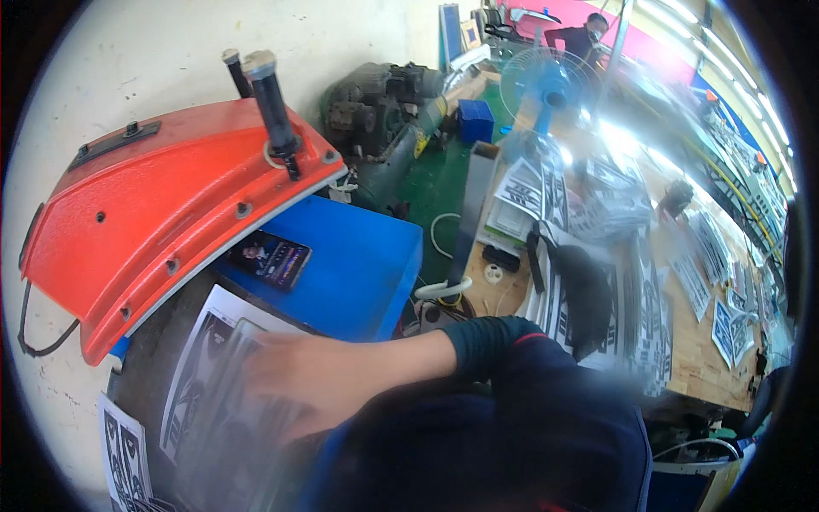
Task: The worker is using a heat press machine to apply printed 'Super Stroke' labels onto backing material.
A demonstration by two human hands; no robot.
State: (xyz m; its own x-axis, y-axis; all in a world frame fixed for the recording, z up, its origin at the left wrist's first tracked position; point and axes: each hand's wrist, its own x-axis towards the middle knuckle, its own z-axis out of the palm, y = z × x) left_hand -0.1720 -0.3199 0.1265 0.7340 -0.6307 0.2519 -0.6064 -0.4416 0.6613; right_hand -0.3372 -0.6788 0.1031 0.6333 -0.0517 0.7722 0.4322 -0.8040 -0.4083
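My right hand is blurred by motion. It lies over a clear plate-like piece with a raised rim, and its fingers are too smeared to show whether they grip it. Through and beside that piece shows a white sheet printed with black graphics, lying on a dark machine bed. More printed sheets rest at the bed's lower left edge. Above the bed juts the red swing arm of what appears to be a cutting press, with black upright handles. My left hand is out of view.
A phone with a lit screen lies on a blue housing beside the bed. Right of a metal post, a wooden table carries stacked printed sheets. A blue fan, compressor and another person are farther back.
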